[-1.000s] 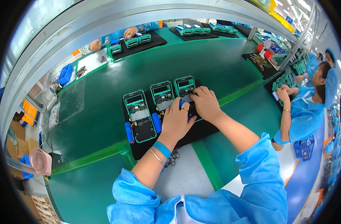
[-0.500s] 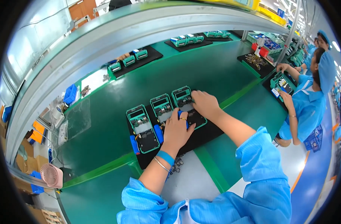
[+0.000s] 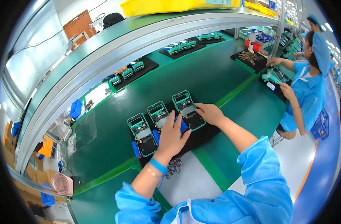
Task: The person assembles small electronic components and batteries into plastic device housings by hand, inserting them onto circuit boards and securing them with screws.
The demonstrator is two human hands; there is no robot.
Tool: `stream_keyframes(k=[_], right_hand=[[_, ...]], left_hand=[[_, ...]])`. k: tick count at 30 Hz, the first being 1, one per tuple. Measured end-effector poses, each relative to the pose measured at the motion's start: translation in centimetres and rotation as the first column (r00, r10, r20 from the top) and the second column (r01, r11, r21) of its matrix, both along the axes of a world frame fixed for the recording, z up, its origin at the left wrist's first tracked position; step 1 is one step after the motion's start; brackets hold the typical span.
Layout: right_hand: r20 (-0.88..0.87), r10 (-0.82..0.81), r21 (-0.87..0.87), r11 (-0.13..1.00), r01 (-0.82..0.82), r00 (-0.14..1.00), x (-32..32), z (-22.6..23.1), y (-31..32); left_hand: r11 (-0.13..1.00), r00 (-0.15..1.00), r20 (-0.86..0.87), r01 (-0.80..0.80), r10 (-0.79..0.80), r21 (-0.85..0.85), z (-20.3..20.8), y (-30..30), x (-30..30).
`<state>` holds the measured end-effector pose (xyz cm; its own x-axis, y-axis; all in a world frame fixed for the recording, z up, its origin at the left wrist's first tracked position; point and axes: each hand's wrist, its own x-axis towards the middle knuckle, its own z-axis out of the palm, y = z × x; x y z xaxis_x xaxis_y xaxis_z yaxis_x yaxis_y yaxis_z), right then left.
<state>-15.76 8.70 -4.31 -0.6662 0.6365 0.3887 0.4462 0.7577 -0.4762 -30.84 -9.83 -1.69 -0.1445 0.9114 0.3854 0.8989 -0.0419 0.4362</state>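
Compared with half a second ago, both hands sit a little lower in the frame, and the left hand now covers more of the middle fixture.

At the lower left edge a pink fan (image 3: 61,183) stands beside blue bins (image 3: 47,199), partly cut off by the dark rim. Left of centre, a black tray (image 3: 211,131) lies on the green belt (image 3: 114,142) and carries three green fixtures. The left fixture (image 3: 142,129) is free. The left hand (image 3: 173,135), with a blue wrist strap (image 3: 157,165), rests flat on the middle fixture (image 3: 157,112), fingers spread and closed on nothing. A blue part (image 3: 183,126) shows beside its fingers. The right hand (image 3: 210,113) touches the right fixture (image 3: 188,108); its fingertips press on the dark lower plate, and I cannot tell if they pinch something.

Below the tray, small dark parts (image 3: 173,167) lie on a grey mat (image 3: 189,179); they are too small to make out.

At the upper right, a co-worker (image 3: 308,86) in blue handles another green fixture (image 3: 273,77). Yellow bins (image 3: 178,5) sit along the top, cut off.
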Motion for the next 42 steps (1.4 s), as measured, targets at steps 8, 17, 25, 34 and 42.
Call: stream_keyframes(k=[8, 17, 25, 34, 42], right_hand=[[0.058, -0.307, -0.145, 0.939, 0.312, 0.950, 8.3, 0.1, -4.8], [-0.206, -0.202, -0.622, 0.782, 0.031, 0.958, 7.7, -2.0, -6.9], [-0.186, -0.393, -0.579, 0.785, 0.223, 0.901, 13.6, -0.1, -7.7], [-0.158, -0.722, -0.478, 0.652, 0.588, 0.673, 27.5, -2.3, -7.0], [-0.254, -0.670, -0.026, 0.725, 0.688, 0.697, 27.0, -2.4, -13.3]], left_hand=[[0.921, 0.921, 0.045, -0.385, 0.388, -0.065, 0.5, -17.4, -9.4], [0.858, 0.797, 0.430, -0.201, 0.424, -0.473, 3.8, -15.7, -8.8], [0.939, 0.151, 0.927, -0.033, 0.342, -0.341, -1.5, -13.6, -10.1], [0.832, 0.354, 0.905, 0.408, 0.235, -0.376, -1.5, -8.3, 3.0], [0.780, 0.022, 0.990, 0.614, 0.136, -0.121, -2.2, -5.8, 13.5]])
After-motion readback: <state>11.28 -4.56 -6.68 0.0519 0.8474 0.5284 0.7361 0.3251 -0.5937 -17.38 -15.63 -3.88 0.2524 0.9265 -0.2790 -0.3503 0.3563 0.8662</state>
